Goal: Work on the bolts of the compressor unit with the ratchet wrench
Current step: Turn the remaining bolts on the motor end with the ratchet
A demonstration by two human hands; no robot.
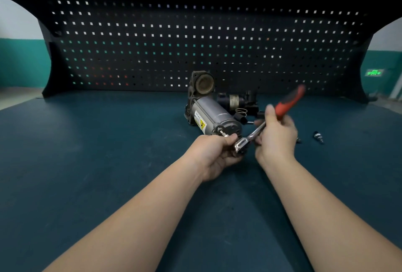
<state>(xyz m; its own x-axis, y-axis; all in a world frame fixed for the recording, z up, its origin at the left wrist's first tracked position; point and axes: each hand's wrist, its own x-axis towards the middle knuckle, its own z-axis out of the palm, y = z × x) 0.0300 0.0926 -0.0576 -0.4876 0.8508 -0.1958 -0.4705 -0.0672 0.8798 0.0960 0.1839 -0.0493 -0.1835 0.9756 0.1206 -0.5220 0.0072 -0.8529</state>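
While gripping the chrome ratchet wrench by its red-and-black handle in the right hand, left hand pinching its head; grey cylindrical compressor unit lying just beyond, centre. Judged: preparing the tool. Next: seat on a bolt.

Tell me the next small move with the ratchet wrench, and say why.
Probably lower the ratchet wrench head onto the bolt at the near end of the compressor unit. The left hand grips the wrench head just in front of that end, the right hand holds the handle raised, and whether the head sits on the bolt cannot be told.
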